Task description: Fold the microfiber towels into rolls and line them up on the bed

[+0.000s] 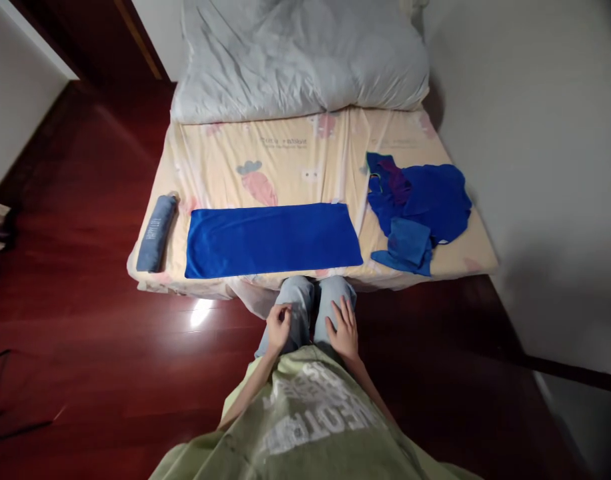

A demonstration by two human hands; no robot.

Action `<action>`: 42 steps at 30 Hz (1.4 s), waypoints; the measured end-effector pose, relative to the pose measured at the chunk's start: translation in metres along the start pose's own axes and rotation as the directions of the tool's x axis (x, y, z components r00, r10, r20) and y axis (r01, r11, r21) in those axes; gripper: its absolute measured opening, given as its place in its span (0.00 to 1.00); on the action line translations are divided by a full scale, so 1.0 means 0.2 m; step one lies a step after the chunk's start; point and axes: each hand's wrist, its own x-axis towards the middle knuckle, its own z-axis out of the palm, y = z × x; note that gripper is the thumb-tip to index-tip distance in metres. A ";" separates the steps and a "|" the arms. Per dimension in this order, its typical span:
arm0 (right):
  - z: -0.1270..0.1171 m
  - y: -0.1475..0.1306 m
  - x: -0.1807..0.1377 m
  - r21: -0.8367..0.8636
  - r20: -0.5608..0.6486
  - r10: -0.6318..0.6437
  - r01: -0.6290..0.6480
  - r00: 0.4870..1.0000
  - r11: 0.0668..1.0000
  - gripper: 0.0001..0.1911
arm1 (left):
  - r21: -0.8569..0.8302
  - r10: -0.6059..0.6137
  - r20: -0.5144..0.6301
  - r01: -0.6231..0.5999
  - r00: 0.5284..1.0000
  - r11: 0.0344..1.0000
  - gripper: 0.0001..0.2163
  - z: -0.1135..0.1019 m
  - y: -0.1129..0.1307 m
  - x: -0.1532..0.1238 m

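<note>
Left hand (279,327) curled on jeans (296,293), closed or not I can't tell; right hand (343,330) spread, holding nothing; apart, seemingly resting. Beyond them, blue cloth (274,240) laid flat, likely for easy reach; grey pouch (157,233) past left, crumpled clothes (438,200) past right, perhaps giving room.

One head-worn cam, facing forward, pitched steeply down. Shirt (315,413) fills bottom centre, nearest the lens; left hand (279,327) and right hand (344,330) just above it, bed (225,160) farther out, upper middle. Quilt (305,60) cropped at top edge. Upper-right corner dark, maybe lens shading.
</note>
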 end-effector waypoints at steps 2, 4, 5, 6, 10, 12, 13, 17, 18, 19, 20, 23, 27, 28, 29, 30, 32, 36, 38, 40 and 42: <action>-0.01 0.01 -0.01 -0.028 -0.003 0.022 -0.022 1.000 0.999 0.27 | -0.261 -0.151 0.026 0.153 0.988 0.953 0.06 0.03 0.04 0.06; -0.01 0.02 0.00 -0.041 -0.028 0.035 -0.036 0.999 0.999 0.27 | -0.565 -0.326 0.073 0.309 0.942 0.765 0.05 0.03 0.13 0.19; -0.01 0.03 0.00 -0.043 -0.041 0.036 -0.038 0.998 0.998 0.27 | -0.679 -0.377 0.114 0.349 0.919 0.646 0.04 0.03 0.17 0.24; 0.00 0.03 0.01 -0.042 -0.051 0.033 -0.035 0.998 0.998 0.27 | -0.762 -0.399 0.158 0.368 0.903 0.533 0.03 0.04 0.20 0.29; 0.02 0.05 0.00 -0.033 -0.075 0.019 -0.021 0.997 0.999 0.27 | -0.874 -0.360 0.255 0.373 0.897 0.312 0.07 0.15 0.22 0.28; 0.02 0.05 -0.01 -0.029 -0.076 0.013 -0.015 0.997 0.999 0.28 | -0.872 -0.307 0.278 0.373 0.910 0.318 0.10 0.21 0.19 0.24; 0.01 0.05 -0.02 -0.027 -0.072 0.010 -0.012 0.997 1.000 0.27 | -0.871 -0.278 0.282 0.366 0.918 0.327 0.12 0.23 0.18 0.22; 0.00 0.05 -0.03 -0.025 -0.068 0.019 -0.021 0.998 0.999 0.27 | -0.896 -0.235 0.248 0.315 0.940 0.314 0.14 0.23 0.16 0.21; 0.00 0.05 -0.03 -0.025 -0.070 0.023 -0.024 0.997 0.999 0.27 | -0.900 -0.238 0.230 0.299 0.944 0.316 0.14 0.23 0.16 0.22; -0.01 0.05 -0.03 -0.025 -0.071 0.025 -0.026 0.997 0.999 0.27 | -0.903 -0.239 0.214 0.285 0.947 0.321 0.14 0.22 0.16 0.23; -0.01 0.05 -0.03 -0.024 -0.071 0.026 -0.027 0.997 0.999 0.27 | -0.905 -0.237 0.199 0.271 0.951 0.327 0.14 0.22 0.17 0.23; -0.01 0.04 -0.01 -0.019 -0.068 0.027 -0.029 0.997 0.999 0.27 | -0.907 -0.225 0.174 0.245 0.959 0.342 0.13 0.22 0.16 0.24; -0.01 0.03 0.00 -0.005 -0.064 0.032 -0.033 0.997 0.999 0.27 | -0.896 -0.250 0.159 0.246 0.955 0.371 0.09 0.23 0.16 0.28; -0.01 0.02 0.00 -0.006 -0.064 0.033 -0.033 0.997 0.999 0.27 | -0.896 -0.259 0.142 0.235 0.955 0.377 0.08 0.24 0.16 0.30; -0.01 0.02 0.00 -0.008 -0.064 0.032 -0.033 0.997 0.999 0.27 | -0.897 -0.266 0.123 0.222 0.956 0.383 0.07 0.25 0.16 0.32; 0.00 0.01 0.00 -0.010 -0.064 0.031 -0.032 0.997 0.999 0.27 | -0.898 -0.271 0.106 0.209 0.957 0.388 0.08 0.25 0.16 0.35; -0.01 0.01 0.00 -0.006 -0.065 0.031 -0.031 0.997 0.999 0.26 | -0.901 -0.266 0.102 0.202 0.958 0.383 0.10 0.27 0.16 0.39; -0.05 0.03 0.10 0.066 -0.060 0.069 -0.065 0.996 0.996 0.21 | -0.916 -0.232 0.136 0.211 0.963 0.340 0.12 0.31 0.16 0.45; -0.10 0.03 0.25 0.159 -0.023 0.088 -0.083 0.996 0.984 0.19 | -0.922 -0.216 0.134 0.201 0.967 0.330 0.12 0.32 0.16 0.46; -0.15 0.00 0.48 0.279 0.051 0.061 -0.073 0.997 0.957 0.20 | -0.919 -0.220 0.125 0.196 0.967 0.342 0.11 0.33 0.16 0.47; -0.19 -0.07 0.77 0.354 0.097 -0.049 0.012 0.994 0.935 0.20 | -0.906 -0.242 0.111 0.198 0.964 0.374 0.10 0.33 0.16 0.47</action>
